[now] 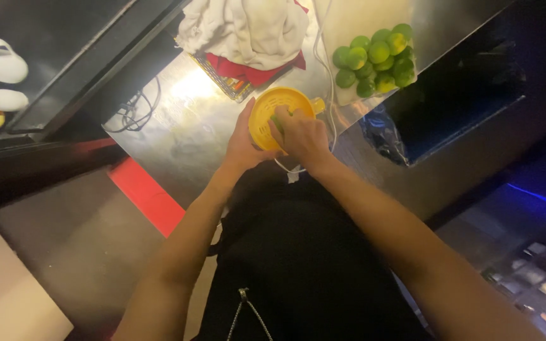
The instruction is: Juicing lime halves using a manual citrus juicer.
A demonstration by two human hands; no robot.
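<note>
A yellow citrus juicer (266, 108) is steadied on the steel counter (178, 126) by the left hand (242, 144), whose fingers are wrapped partway round the near rim while the palm stays open against the wall. A lime half (279, 120), mostly hidden, is pressed down at the centre of the juicer by the right hand (303, 137), which is closed over it from above. The fruit is judged to be soft, wet and slippery once cut, so it is best gripped over the domed rind with the fingertips spread; the juicer looks light and rigid plastic, likely to skid on the steel unless held at the rim. Just beyond the grip, a heap of whole limes (379, 58) is piled, and a white cloth (248, 28) lies further off to the left.
</note>
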